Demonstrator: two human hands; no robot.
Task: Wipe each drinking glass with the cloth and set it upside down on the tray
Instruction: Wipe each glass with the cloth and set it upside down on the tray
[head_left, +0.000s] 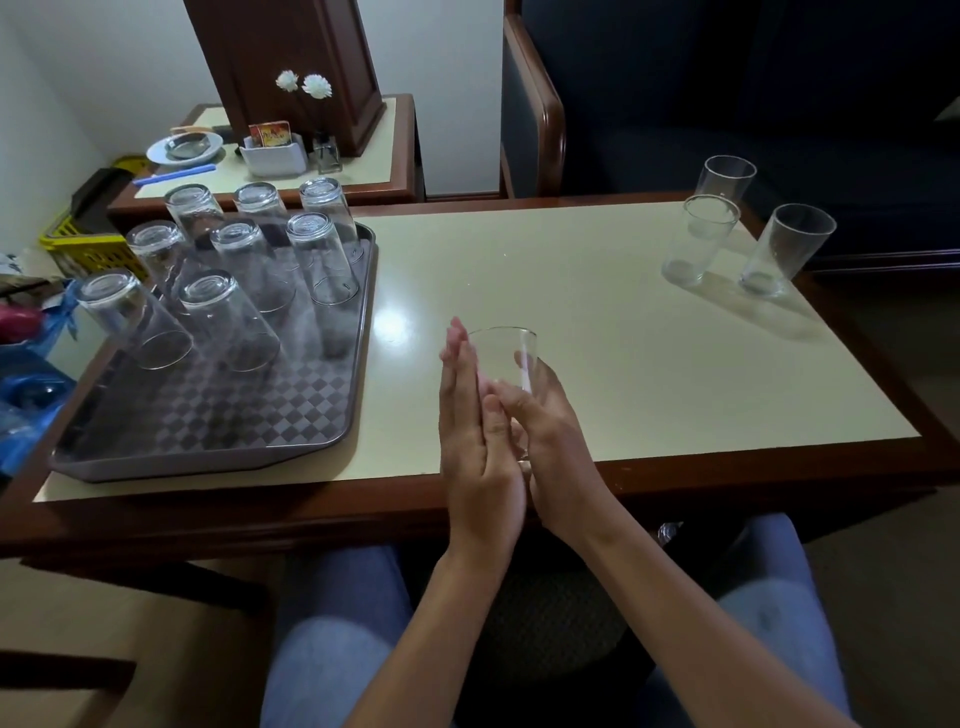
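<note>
Nearest, both hands meet over the front edge of the bench (597, 332): the right hand (558, 441) is curled around a glass (506, 358), mouth up, its long axis near upright, while the left hand (475, 441) lies flat and open against the glass's left side, fingers straight. No cloth shows in either hand. Left of the hands, just beside them, sits the tray (208, 447) with eight glasses already upside down; its near half is bare. Farther right, three upright glasses (698, 241) wait.
</note>
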